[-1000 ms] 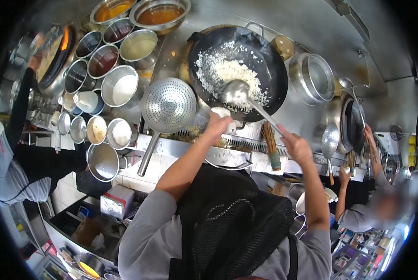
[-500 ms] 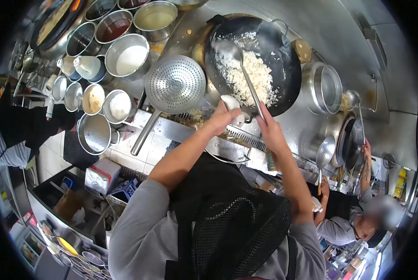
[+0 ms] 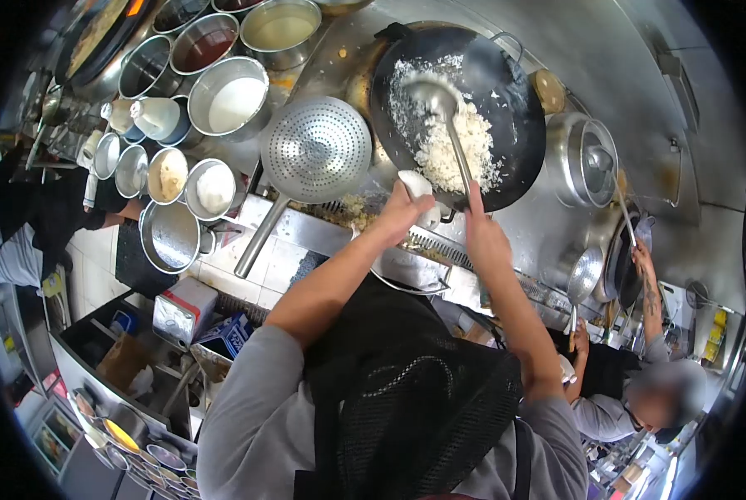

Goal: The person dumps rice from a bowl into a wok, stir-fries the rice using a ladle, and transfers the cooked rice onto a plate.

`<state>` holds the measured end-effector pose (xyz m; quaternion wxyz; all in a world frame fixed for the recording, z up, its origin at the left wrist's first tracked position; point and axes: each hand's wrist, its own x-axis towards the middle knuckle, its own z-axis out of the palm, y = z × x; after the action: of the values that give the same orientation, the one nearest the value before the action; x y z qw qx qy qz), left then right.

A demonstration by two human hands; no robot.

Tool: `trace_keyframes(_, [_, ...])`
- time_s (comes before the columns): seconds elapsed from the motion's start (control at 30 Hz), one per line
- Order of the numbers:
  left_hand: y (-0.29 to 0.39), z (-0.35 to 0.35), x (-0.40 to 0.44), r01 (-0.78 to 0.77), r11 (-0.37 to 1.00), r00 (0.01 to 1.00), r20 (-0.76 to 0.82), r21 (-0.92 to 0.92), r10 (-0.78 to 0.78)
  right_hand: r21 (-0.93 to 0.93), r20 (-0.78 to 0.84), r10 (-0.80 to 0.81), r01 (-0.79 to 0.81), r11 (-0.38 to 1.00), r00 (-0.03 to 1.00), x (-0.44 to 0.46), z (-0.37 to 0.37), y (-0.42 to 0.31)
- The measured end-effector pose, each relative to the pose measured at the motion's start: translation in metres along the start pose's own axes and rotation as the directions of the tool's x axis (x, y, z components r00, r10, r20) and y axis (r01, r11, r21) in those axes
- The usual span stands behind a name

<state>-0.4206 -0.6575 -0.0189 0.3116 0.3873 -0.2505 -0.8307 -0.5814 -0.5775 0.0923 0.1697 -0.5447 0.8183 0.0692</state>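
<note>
White rice lies in a large dark wok. My left hand is closed around a folded white cloth at the wok's near rim. Whether a handle sits under that cloth I cannot tell. My right hand grips the handle of a long metal ladle, and the ladle's bowl rests among the rice toward the wok's left side. Left of the wok lies a perforated strainer, its handle sticking out over the counter's front edge.
Metal pots hold white powder, red liquid and yellowish liquid. Small seasoning bowls stand at left. A steel pot sits right of the wok. At right, a co-worker holds a ladle and a strainer; another person stands far left.
The ladle's bowl has moved right and slightly down through the rice, its handle now steeper. My left hand stays on the cloth. The co-worker's ladle has swung left toward the steel pot.
</note>
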Motion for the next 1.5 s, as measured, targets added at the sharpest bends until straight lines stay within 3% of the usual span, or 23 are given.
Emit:
trace_keyframes(0.13, [-0.001,-0.012,0.008,-0.055,0.991,0.998,0.025,0.119,0.052,0.029,0.012,0.057,-0.057,0.998,0.998,-0.001,0.001,-0.008])
trace_keyframes(0.17, [-0.003,-0.013,0.01,-0.04,0.995,0.999,0.039,0.089,0.036,-0.07,0.066,0.002,0.002,0.998,0.998,-0.02,-0.012,0.005])
trace_keyframes(0.23, [0.0,-0.012,0.01,-0.025,0.998,0.998,0.055,0.058,0.022,-0.236,0.2,0.043,0.006,0.972,0.979,-0.071,-0.04,0.019])
trace_keyframes(0.3, [0.006,-0.008,0.004,-0.013,0.993,1.0,0.007,0.116,0.012,-0.265,0.233,0.012,0.052,0.963,0.972,-0.111,-0.06,0.037])
trace_keyframes(0.4, [0.001,-0.007,0.007,-0.013,0.994,1.0,0.02,0.112,0.011,-0.24,0.213,0.046,0.006,0.971,0.976,-0.073,-0.059,0.009])
trace_keyframes(0.47, [0.006,-0.006,0.004,0.017,0.994,1.0,0.008,0.109,-0.018,-0.153,0.022,-0.044,0.047,0.987,0.999,-0.006,-0.015,0.005])
trace_keyframes(0.53, [0.004,-0.008,0.003,0.001,0.996,1.0,0.017,0.085,-0.002,-0.093,0.023,0.148,-0.145,0.985,0.989,0.04,-0.01,-0.03])
trace_keyframes(0.57, [0.004,-0.01,0.007,-0.002,0.996,1.0,0.004,0.092,0.001,-0.088,0.023,0.152,-0.15,0.985,0.988,0.037,-0.009,-0.028])
trace_keyframes(0.67, [0.0,-0.012,0.009,-0.005,0.997,1.0,0.003,0.077,0.005,-0.109,0.114,0.109,-0.097,0.989,0.988,-0.006,-0.015,-0.009])
trace_keyframes(0.8, [-0.007,-0.013,0.015,-0.017,0.998,1.0,0.017,0.065,0.016,-0.273,0.276,0.144,-0.066,0.96,0.95,-0.096,-0.06,0.026])
trace_keyframes(0.9, [0.003,-0.003,0.005,-0.033,0.998,0.999,0.018,0.056,0.032,-0.325,0.221,0.168,-0.09,0.941,0.961,-0.086,-0.06,0.026])
trace_keyframes(1.07, [-0.002,-0.008,0.005,-0.059,0.997,0.998,0.03,0.054,0.057,-0.157,-0.042,0.18,-0.185,0.97,0.983,0.04,-0.007,0.009])
trace_keyframes(1.17, [-0.004,-0.009,0.007,-0.039,0.996,0.999,0.011,0.082,0.038,-0.196,0.028,0.164,-0.155,0.968,0.986,0.002,-0.032,0.021])
trace_keyframes(1.3, [0.0,-0.011,0.008,-0.045,0.986,0.999,0.022,0.158,0.042,-0.392,0.211,0.268,-0.17,0.904,0.94,-0.1,-0.058,0.052])
trace_keyframes(1.4, [-0.004,-0.007,0.009,-0.047,0.989,0.999,0.013,0.138,0.045,-0.349,0.118,0.245,-0.191,0.917,0.962,-0.092,-0.044,0.07])
trace_keyframes(1.5, [-0.01,-0.009,0.013,-0.067,0.984,0.998,0.011,0.167,0.066,-0.225,-0.046,0.177,-0.183,0.957,0.983,-0.022,-0.029,0.066])
